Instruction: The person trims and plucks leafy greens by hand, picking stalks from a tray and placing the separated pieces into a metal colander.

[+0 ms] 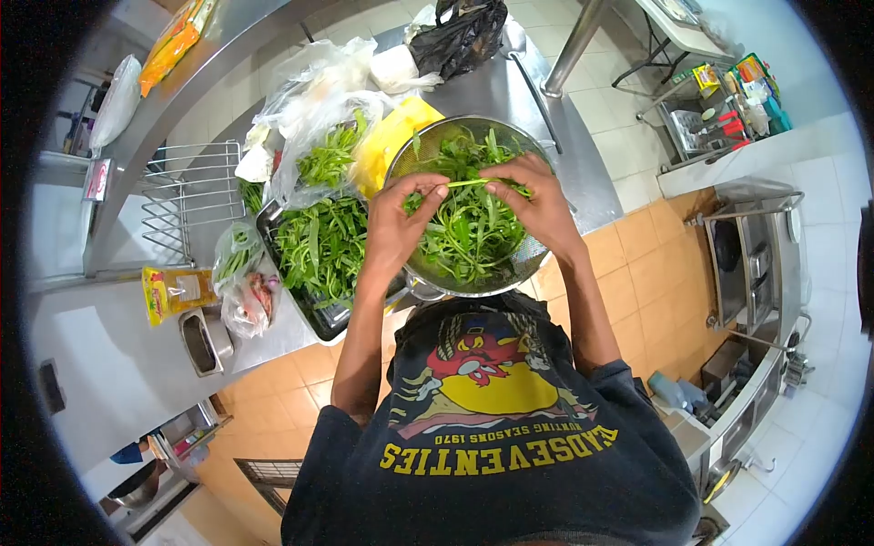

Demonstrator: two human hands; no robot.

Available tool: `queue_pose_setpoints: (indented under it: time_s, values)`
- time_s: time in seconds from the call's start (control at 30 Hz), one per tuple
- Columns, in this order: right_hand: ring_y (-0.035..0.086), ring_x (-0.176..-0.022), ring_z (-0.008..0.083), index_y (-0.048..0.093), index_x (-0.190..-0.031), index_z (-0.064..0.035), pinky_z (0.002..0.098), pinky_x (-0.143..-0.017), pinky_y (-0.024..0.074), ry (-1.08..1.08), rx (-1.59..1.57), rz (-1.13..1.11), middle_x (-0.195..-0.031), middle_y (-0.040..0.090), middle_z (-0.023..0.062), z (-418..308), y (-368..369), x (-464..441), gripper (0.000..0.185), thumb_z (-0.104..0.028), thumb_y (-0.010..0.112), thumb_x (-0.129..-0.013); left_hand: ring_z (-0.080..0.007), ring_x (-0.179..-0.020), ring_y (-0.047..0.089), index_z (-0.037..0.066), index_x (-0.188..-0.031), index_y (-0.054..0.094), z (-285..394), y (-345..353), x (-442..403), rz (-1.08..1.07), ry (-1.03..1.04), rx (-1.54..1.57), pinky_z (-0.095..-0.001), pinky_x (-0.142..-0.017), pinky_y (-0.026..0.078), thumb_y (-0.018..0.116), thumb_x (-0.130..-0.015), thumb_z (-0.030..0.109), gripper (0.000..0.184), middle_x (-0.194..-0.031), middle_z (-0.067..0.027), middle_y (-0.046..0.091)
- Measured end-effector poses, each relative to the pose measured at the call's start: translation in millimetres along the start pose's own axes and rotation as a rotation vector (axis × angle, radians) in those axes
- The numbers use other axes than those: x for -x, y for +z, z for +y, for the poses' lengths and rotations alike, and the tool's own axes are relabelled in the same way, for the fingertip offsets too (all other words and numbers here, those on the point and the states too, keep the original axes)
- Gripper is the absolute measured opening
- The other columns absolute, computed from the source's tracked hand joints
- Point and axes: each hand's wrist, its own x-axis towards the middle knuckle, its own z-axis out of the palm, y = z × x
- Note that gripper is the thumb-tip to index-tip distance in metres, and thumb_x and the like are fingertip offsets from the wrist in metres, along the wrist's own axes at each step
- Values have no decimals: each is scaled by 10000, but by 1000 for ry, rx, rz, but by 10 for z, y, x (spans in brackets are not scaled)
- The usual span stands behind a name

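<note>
Between my hands a green leafy-vegetable stem (467, 183) is stretched sideways above a round metal mesh strainer (521, 264). My left hand (401, 218) pinches one end between thumb and fingers. The other end is pinched in my right hand (539, 202), whose fingers partly cover it. Loose leafy greens (469, 232) with long narrow leaves fill the strainer below. To the left, more of these greens (320, 244) are heaped in a dark rectangular tray (330, 320).
Clear plastic bags (309, 91), a yellow bag (393, 136) and a black plastic bag (460, 41) lie behind the greens. A long-handled ladle (535, 86) rests on the steel table (590, 177). At left are a yellow packet (177, 293), a metal container (202, 341) and a wire rack (196, 202).
</note>
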Motion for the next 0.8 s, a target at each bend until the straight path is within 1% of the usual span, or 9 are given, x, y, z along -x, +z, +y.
queue_pose_setpoints:
  time_s: [0.13,0.23,0.43,0.53,0.63,0.8]
  values:
    - [570,-917,278,728,-1011,-94,403,-938,391,-34,11,-38,-866,641,85,-58,0,-34,153,-170,710,-879,-185,-814,657,51,-1019,742,138,-8,7,-44,31,-10,-315,-788,499,755,-866,134,175,-892,-84,732]
    - [562,-921,277,728,-994,-98,404,-941,388,-53,26,-34,-853,626,81,-90,25,-40,142,-163,721,-868,-153,-881,649,45,-1026,742,127,-12,5,-102,50,-42,-301,-843,490,753,-878,147,180,-949,-71,738]
    - [545,-941,288,692,-938,-79,410,-947,385,-65,-10,-36,-857,601,84,-89,41,-36,123,-138,736,-839,-230,-848,658,93,-986,755,158,-6,-18,-99,154,-194,-341,-839,481,780,-843,175,167,-904,-88,730]
    - [545,-941,291,675,-926,-75,411,-947,386,-81,12,-19,-867,603,86,-85,59,-29,120,-125,730,-831,-265,-759,623,119,-910,745,190,26,-32,-33,251,-263,-371,-770,434,792,-803,184,134,-812,-66,698]
    - [546,-935,290,668,-921,-74,411,-944,388,-77,6,-21,-870,603,88,-99,56,-29,119,-111,724,-822,-256,-783,604,142,-903,748,175,61,-29,-7,267,-287,-372,-775,414,794,-795,202,132,-816,-50,691]
    - [547,-904,287,660,-906,-73,405,-931,393,-115,29,7,-858,605,85,-79,80,-22,134,-88,723,-790,-249,-806,600,142,-882,741,118,98,-43,-2,304,-326,-370,-780,413,791,-771,178,127,-823,-44,694]
